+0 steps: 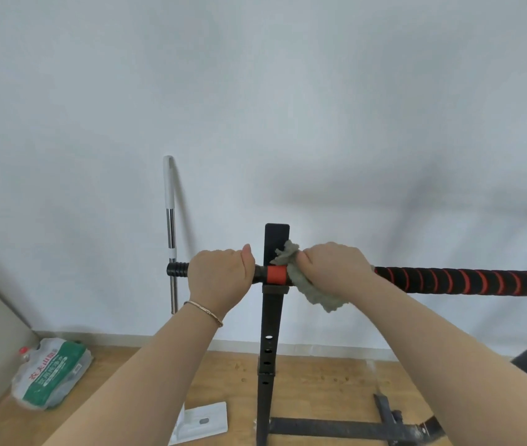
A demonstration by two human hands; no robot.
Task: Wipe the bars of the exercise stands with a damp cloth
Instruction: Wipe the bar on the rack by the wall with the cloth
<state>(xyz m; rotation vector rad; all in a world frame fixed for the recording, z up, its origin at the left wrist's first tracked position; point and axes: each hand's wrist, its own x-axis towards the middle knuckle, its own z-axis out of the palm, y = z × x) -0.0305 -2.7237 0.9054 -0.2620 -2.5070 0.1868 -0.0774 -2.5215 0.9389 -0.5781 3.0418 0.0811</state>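
A horizontal bar (468, 281) wrapped in black and red grip tape lies across a black upright stand (270, 342). An orange collar (277, 274) sits on the bar at the stand. My left hand (220, 278) grips the bar just left of the stand, near its black threaded end (177, 269). My right hand (333, 268) grips a grey-green cloth (318, 297) wrapped around the bar just right of the collar. Part of the cloth sticks up beside the stand's top and part hangs below the bar.
A mop with a white and metal handle (169, 226) leans on the white wall behind the bar's left end; its white head (204, 421) lies on the wood floor. A plastic-wrapped pack of water bottles (49, 373) lies at the left. The stand's base bars (345, 429) cross the floor.
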